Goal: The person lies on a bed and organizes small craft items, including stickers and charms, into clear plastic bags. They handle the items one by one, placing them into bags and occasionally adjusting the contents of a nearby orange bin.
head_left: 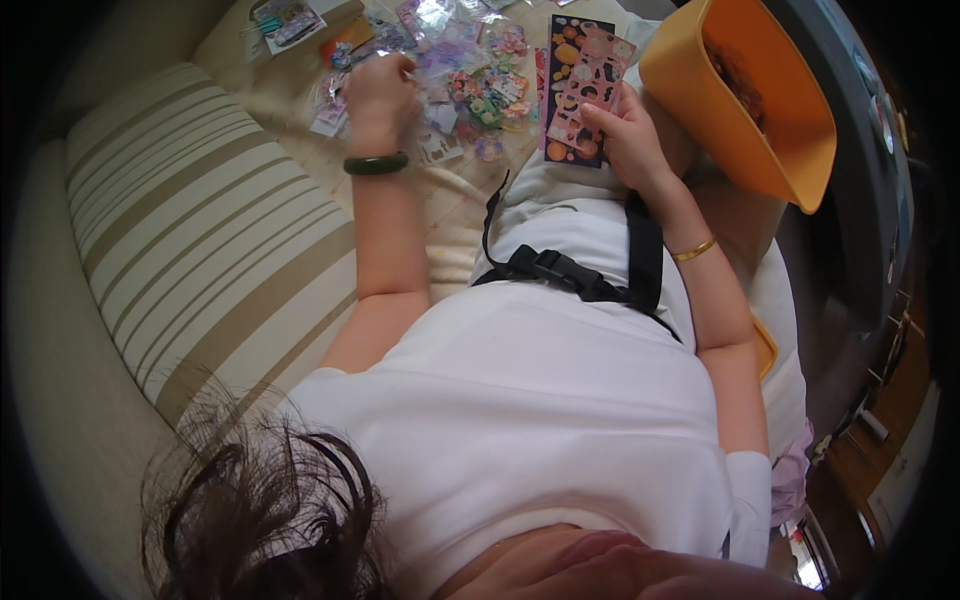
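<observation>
My right hand (630, 138) grips a few sticker sheets above my lap, thumb on top. The uppermost is a narrow pink sticker sheet (597, 85); a dark sticker sheet (563, 62) with orange round shapes lies behind it, and a pinkish edge shows at its left. My left hand (378, 95), a green bangle above its wrist, is over the left part of a spread of small stickers. Its fingers are curled and slightly blurred; whatever they hold is hidden. Colourful cut-out stickers (490, 95) and clear packets (440, 20) lie beside it.
An orange bin (680, 70) with dark contents stands tilted at my right. Along the left runs a striped cushion (200, 230). A white box (290, 30) holding small packets sits at the far left. A black buckled strap (560, 272) crosses my waist.
</observation>
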`<action>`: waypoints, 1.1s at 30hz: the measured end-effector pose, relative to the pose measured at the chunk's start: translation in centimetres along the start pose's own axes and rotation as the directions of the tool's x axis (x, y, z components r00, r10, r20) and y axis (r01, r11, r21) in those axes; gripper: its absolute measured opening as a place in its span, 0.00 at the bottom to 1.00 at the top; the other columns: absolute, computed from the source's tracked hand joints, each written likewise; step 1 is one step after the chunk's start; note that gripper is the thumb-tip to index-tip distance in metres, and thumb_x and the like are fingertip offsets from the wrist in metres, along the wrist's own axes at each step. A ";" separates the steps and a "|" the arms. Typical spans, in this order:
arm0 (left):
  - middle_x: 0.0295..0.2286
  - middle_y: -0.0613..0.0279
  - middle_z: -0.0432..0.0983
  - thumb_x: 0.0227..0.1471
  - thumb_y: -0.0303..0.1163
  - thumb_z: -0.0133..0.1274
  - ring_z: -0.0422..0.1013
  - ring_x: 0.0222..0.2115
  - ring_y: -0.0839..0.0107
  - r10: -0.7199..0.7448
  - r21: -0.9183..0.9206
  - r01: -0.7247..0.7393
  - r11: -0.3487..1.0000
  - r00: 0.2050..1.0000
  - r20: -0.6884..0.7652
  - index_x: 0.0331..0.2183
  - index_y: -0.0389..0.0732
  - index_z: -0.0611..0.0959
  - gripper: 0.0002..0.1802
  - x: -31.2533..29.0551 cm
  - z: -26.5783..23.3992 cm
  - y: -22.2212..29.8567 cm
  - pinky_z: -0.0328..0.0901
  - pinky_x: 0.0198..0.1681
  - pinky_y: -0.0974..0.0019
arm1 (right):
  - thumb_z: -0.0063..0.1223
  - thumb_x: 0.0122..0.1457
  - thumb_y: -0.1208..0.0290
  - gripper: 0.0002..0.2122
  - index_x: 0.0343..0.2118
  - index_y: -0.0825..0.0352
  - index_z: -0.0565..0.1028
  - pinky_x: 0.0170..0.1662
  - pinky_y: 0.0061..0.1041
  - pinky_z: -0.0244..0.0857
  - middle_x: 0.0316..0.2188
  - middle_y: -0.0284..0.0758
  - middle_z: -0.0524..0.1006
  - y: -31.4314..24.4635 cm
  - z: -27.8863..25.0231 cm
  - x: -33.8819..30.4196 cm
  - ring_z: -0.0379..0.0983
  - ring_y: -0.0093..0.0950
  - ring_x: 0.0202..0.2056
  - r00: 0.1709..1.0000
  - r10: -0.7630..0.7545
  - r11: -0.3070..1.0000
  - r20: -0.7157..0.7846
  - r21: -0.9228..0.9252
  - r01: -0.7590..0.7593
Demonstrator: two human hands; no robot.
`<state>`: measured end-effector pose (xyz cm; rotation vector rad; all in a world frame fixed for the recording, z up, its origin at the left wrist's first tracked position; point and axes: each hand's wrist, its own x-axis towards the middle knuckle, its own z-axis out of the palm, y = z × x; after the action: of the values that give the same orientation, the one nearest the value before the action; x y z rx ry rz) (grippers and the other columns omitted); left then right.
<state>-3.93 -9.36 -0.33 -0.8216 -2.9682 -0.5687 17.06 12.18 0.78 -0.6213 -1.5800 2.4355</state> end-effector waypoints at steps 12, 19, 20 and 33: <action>0.36 0.60 0.73 0.36 0.36 0.59 0.67 0.41 0.61 0.275 -0.029 -0.286 0.958 0.941 -0.197 0.35 0.49 0.79 0.18 2.7 3.2 0.7 0.61 0.44 0.58 | 0.47 0.52 0.81 0.16 0.45 0.67 0.60 0.39 0.27 0.69 0.38 0.37 0.71 -0.3 -0.2 0.1 0.71 0.26 0.37 0.997 0.071 0.996 -0.018 0.061 -0.070; 0.29 0.62 0.77 0.36 0.41 0.60 0.72 0.33 0.59 -0.017 -0.157 0.010 0.988 0.999 -0.045 0.31 0.45 0.80 0.17 2.5 2.0 -0.4 0.65 0.38 0.59 | 0.47 0.52 0.81 0.15 0.44 0.68 0.60 0.38 0.28 0.69 0.37 0.37 0.71 -0.4 -0.4 0.1 0.71 0.25 0.36 0.995 0.096 0.992 -0.027 0.085 -0.093; 0.28 0.61 0.78 0.37 0.39 0.59 0.73 0.30 0.64 -0.032 -0.190 0.023 0.981 0.998 -0.048 0.31 0.43 0.81 0.16 2.3 1.8 -0.6 0.66 0.35 0.62 | 0.46 0.53 0.81 0.15 0.44 0.67 0.60 0.38 0.28 0.69 0.37 0.37 0.71 -0.2 -0.4 -0.2 0.71 0.25 0.36 0.996 0.084 0.991 -0.028 0.111 -0.080; 0.25 0.63 0.77 0.43 0.26 0.57 0.71 0.24 0.80 -0.130 -0.989 -0.110 0.099 0.984 -0.123 0.28 0.37 0.80 0.05 2.5 0.3 1.9 0.65 0.27 0.77 | 0.45 0.53 0.81 0.15 0.43 0.65 0.60 0.37 0.28 0.69 0.36 0.36 0.71 -0.2 -0.3 0.1 0.70 0.25 0.36 0.998 0.062 0.986 -0.030 0.157 -0.056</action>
<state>-5.14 -6.51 0.33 -0.5791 -1.9225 -2.6440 17.08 12.51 0.81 -0.6872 -1.3606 2.5457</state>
